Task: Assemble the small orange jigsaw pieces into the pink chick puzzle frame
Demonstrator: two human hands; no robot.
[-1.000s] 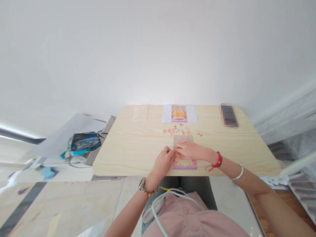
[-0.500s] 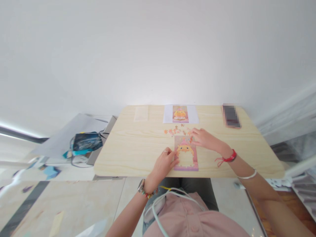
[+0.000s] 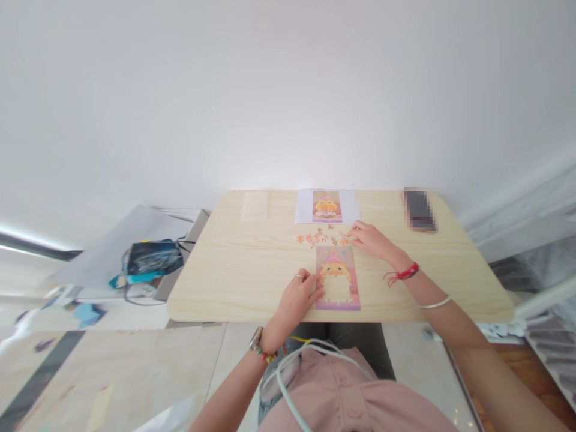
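On the pale wood-grain table (image 3: pixel 252 270), seen from the head camera, a flat rectangular jigsaw puzzle (image 3: pixel 337 277) lies near the front edge, its long axis running away from the person, the yellow figure upright. The left hand (image 3: pixel 297 300) rests loosely curled, fingertips touching the puzzle's left border. The right hand (image 3: pixel 371 239) reaches over the scattered loose pieces (image 3: pixel 321 238) just beyond the puzzle's far edge; whether it pinches one is too small to tell. A printed reference picture (image 3: pixel 327 206) lies at the far edge. Bare tabletop spreads wide on both sides.
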